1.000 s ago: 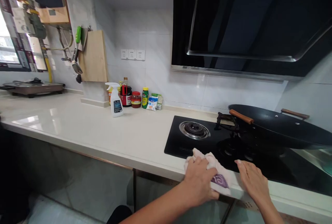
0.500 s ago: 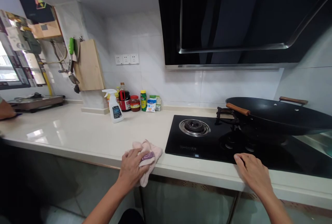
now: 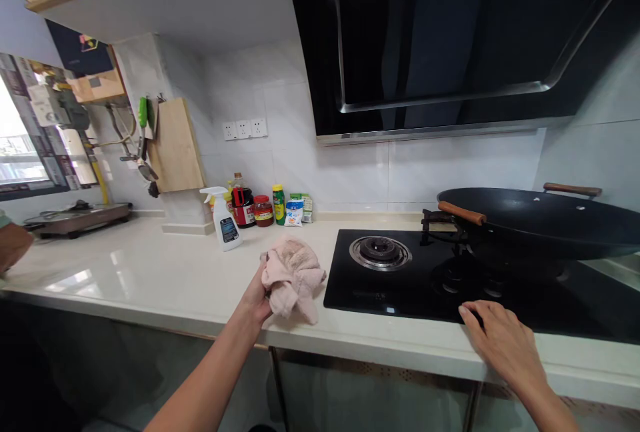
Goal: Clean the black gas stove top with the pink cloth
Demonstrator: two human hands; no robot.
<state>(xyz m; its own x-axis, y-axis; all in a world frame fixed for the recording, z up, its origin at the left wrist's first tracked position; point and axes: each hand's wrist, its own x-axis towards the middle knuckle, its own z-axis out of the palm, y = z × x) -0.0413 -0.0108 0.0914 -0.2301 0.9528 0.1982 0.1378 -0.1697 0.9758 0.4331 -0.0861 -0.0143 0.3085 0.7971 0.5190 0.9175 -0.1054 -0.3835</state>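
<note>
A pale pink cloth [image 3: 294, 279] is bunched up in my left hand [image 3: 258, 295], at the counter just left of the cooktop. My fingers are mostly hidden behind the cloth, and its underside now faces up with a brownish stain. At the cooktop's front edge rests my right hand [image 3: 505, 345], holding nothing, its thumb apart from the loosely bent fingers. The black glass cooktop [image 3: 360, 295] lies beside the cloth, with a bare burner [image 3: 380, 252] on its left part. A white spray bottle [image 3: 226, 222] stands on the counter behind my left hand.
A large black wok [image 3: 530, 219] with wooden handles sits over the right burner. Behind the spray bottle are a dark sauce bottle [image 3: 243, 209], a red-lidded jar [image 3: 263, 212] and small packets [image 3: 295, 213]. Another person's arm [image 3: 14, 245] is at the far left. The range hood [image 3: 440, 45] hangs above.
My left hand has lifted the cloth slightly and turned it over, so the cloth now covers my fingers. My right hand stays at the cooktop edge. The view has tilted up a little.
</note>
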